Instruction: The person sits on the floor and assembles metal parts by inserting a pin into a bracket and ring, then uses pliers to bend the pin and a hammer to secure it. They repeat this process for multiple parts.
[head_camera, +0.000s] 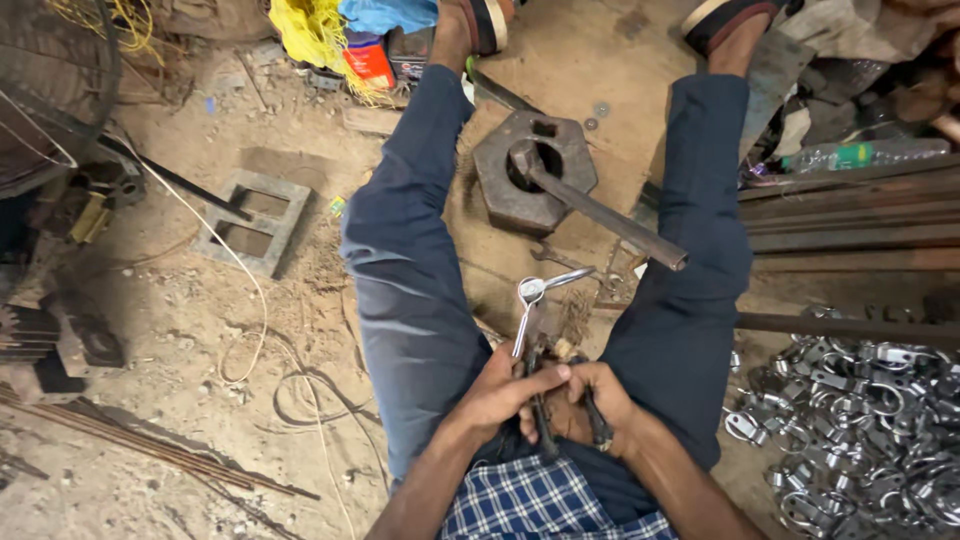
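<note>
1. Right now our left hand (500, 392) and right hand (590, 400) meet low between our knees, both closed round the dark handles of a pair of pliers (540, 405); the left grip wraps one handle with the thumb laid across, the right grip wraps the other.
2. Up from the pliers' nose stands a shiny bent metal clamp strip (535, 300), its looped end uppermost, above the floor between our legs.
3. To do this well, we judge the squeeze should be even from both hands, wrists kept close to the body, so the strip does not twist out of the nose; whether the nose bites it fully we cannot tell.
4. Just ahead sits a heavy hexagonal iron block (530, 175) with a rusty bar (600, 215) leaning out of its hole toward our right knee; the bar's free end is near the strip, so room forward is tight.
5. Along the right edge of the floor lies a heap of finished shiny clamps (870, 420), just beside our right thigh, with long steel bars (850, 225) behind it.
6. Leftward the dusty floor (170, 330) is looser: a square metal frame (252, 222) and a white cord (240, 290) lie well apart from our hands.
</note>
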